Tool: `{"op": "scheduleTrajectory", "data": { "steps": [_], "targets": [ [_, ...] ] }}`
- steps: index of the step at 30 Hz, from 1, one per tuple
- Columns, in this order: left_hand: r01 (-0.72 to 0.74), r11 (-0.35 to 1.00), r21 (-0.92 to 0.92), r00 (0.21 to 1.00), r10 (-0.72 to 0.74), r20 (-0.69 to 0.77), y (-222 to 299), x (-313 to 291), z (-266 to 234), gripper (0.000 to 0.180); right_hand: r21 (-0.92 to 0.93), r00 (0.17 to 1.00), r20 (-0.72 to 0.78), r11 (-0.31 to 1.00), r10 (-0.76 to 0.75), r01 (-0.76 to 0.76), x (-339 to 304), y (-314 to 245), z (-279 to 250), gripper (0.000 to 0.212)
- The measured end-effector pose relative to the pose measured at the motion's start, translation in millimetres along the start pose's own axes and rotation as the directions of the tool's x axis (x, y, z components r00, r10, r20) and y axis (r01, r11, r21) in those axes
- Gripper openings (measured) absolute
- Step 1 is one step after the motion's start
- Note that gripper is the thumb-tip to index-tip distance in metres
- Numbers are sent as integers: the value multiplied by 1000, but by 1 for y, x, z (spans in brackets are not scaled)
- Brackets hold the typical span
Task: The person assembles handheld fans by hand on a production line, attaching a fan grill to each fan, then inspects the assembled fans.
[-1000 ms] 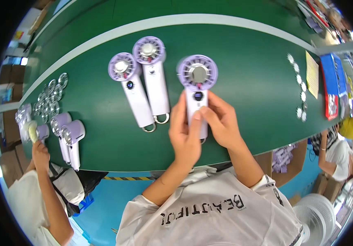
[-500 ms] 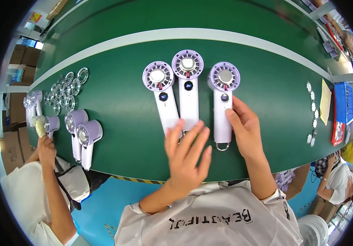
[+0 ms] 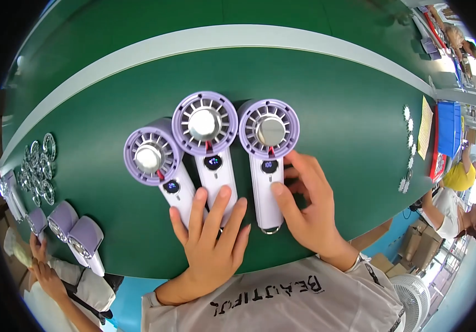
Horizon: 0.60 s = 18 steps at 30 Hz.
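Three handheld fans with lilac round heads and white handles lie side by side on the green table, their small displays lit. My left hand (image 3: 207, 243) is open, palm down, its spread fingers over the lower handles of the left fan (image 3: 150, 157) and the middle fan (image 3: 204, 124). The right fan (image 3: 269, 130) has its head touching or nearly touching the middle one. On its handle rests the thumb of my right hand (image 3: 311, 207), with the fingers curled at the handle's right side; some fingertips are hidden.
At the left lie clear plastic rings (image 3: 37, 169) and more lilac fans (image 3: 86, 238), with a co-worker's hands (image 3: 44, 271) beside them. White star-shaped pieces (image 3: 409, 144), a yellow sheet (image 3: 425, 128) and a blue bin (image 3: 448, 128) line the right. A pale raised strip (image 3: 238, 36) crosses behind.
The three fans look larger and nearer together, the right one now against the middle one. My left hand has shifted left, fingers spreading over two handles. The whole view has also shifted.
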<state>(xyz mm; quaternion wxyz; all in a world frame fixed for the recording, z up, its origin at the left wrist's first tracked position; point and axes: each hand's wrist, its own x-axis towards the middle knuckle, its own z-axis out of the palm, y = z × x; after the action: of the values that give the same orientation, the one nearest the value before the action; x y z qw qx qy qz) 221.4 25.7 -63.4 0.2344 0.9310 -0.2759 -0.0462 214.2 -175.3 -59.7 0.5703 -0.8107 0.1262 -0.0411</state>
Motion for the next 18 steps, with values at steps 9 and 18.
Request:
{"op": "scheduleTrajectory", "data": {
  "steps": [9,18],
  "targets": [
    [9,1000,-20,999,-10,-41,2,-6,1,32,-11,999,-31,1000,-27,26,-3,5,0,55],
    [37,999,-26,997,-38,-72,4,-4,2,29,-12,999,-49,1000,7,-7,-1,3,1,53]
  ]
}}
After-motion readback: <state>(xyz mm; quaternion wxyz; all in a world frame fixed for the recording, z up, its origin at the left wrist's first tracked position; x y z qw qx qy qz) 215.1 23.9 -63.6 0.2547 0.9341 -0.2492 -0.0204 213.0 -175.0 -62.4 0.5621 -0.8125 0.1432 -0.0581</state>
